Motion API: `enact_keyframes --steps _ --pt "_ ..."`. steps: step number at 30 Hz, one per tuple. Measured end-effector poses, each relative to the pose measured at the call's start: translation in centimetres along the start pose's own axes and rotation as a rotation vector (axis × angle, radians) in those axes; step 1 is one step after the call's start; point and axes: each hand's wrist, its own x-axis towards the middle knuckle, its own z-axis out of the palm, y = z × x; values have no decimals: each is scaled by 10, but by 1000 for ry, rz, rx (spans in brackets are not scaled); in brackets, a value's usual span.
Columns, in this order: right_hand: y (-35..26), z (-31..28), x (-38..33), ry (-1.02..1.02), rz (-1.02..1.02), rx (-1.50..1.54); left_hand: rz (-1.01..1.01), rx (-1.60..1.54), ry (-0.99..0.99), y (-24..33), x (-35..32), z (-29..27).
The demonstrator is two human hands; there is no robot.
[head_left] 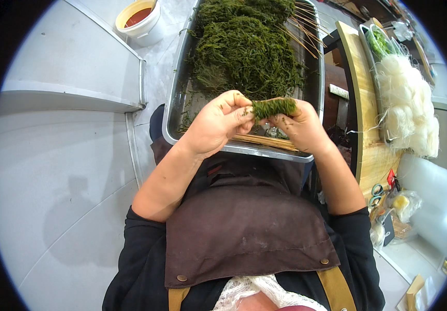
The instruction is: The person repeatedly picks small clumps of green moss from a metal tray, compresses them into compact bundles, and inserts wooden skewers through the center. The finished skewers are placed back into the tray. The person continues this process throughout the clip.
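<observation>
Between my two hands is a short, tightly folded bundle of green seaweed-like strands (274,108), held level over the near part of a grey tray (170,111). My left hand (223,118) pinches its left end between thumb and fingers. At the right end, the fingers and thumb of my right hand (302,123) are closed round it. Whether a skewer runs through the bundle is hidden. Wet green bits stick to my fingers. Beyond my hands, a large heap of loose green strands (247,54) fills much of the tray. Thin bamboo skewers (267,141) lie along its near edge.
More skewers (306,31) stick out at the tray's far right. A white bucket (146,33) of reddish-orange liquid stands at far left. To the right, a wooden table (371,124) bears a tray of white noodle-like bundles (405,103) and scissors (376,193). A grey panel (73,67) is at left.
</observation>
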Motion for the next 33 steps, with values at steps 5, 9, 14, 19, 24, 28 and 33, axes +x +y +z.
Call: enact_keyframes --steps 5,9,14,19,24,28,33 --pt "-1 17 -7 105 55 -119 236 358 235 -10 6 11" --pt "-9 17 -6 113 -32 -201 388 836 381 -11 4 21" --pt "-22 10 -2 179 -244 -566 417 1102 415 -6 5 23" --pt "-21 -7 8 164 -561 -758 207 1008 270 0 -1 18" --pt "-4 -7 12 24 -82 -204 98 765 160 -3 -1 12" --pt "0 -8 12 40 -44 72 232 620 196 -13 5 13" --pt "4 -1 6 178 -96 470 391 405 222 -20 4 17"
